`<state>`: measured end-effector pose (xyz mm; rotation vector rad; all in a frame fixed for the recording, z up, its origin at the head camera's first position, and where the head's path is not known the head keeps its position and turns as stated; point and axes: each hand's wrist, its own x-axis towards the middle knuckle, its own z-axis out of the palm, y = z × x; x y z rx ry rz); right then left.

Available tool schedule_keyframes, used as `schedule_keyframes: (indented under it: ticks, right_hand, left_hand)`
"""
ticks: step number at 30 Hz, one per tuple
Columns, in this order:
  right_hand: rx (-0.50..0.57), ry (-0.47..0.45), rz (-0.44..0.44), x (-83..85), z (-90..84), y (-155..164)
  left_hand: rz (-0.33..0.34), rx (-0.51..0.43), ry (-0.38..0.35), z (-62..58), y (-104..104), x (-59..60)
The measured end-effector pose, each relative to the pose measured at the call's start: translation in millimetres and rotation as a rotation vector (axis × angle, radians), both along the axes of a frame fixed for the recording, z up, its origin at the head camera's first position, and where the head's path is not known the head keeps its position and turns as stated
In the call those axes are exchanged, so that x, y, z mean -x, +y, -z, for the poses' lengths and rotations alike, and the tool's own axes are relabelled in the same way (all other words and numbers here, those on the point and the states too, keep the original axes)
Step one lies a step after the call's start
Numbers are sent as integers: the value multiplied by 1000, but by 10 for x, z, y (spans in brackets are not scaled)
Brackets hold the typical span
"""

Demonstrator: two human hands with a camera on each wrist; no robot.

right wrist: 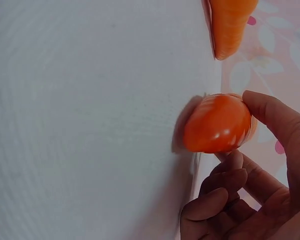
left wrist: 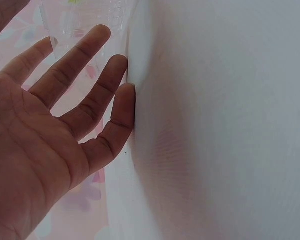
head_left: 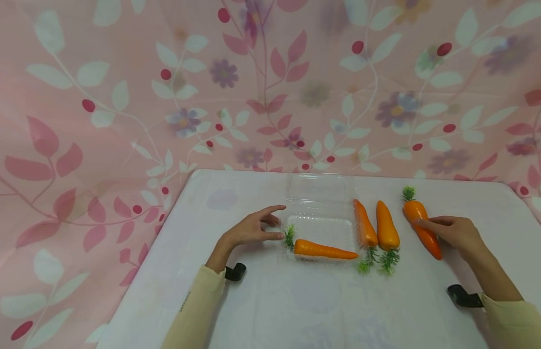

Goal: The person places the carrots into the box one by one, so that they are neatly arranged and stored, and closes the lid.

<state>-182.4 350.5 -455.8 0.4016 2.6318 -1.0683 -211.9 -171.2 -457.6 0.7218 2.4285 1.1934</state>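
Note:
On the right of the head view, my right hand (head_left: 459, 235) pinches an orange toy carrot (head_left: 414, 212) with a green tuft at its far end. The right wrist view shows the thumb on one side of this carrot (right wrist: 220, 122) and curled fingers on the other. A clear plastic box (head_left: 324, 229) stands with its lid laid back, and one carrot (head_left: 323, 249) lies along its near side. My left hand (head_left: 248, 229) is at the box's left edge, by that carrot's green top (head_left: 289, 236). Its fingers are spread and hold nothing in the left wrist view.
Two more carrots, an orange one (head_left: 387, 230) and a redder one (head_left: 365, 225), lie side by side just right of the box, tops toward me. The clear lid (head_left: 320, 188) lies behind the box. A white-covered table (head_left: 270, 310) meets a pink floral cloth (head_left: 270, 87) at the back.

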Motion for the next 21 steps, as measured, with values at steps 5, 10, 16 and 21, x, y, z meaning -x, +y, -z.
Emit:
schedule_keyframes:
  ticks: [5,10,16,21]
  right_hand:
    - [7,2,13,5,-13,6]
    - [16,24,2,4,-71,7]
    - [36,41,-39,5,-182,-3]
    - [48,67,-56,-2,-276,-54]
  left_hand:
    - [0,0,-4,-4,5,-2]
    - [1,-7,-8,5,9,5]
    - [2,-19,-9,11,10,10]
    - [-2,-8,-9,-2,12,2]
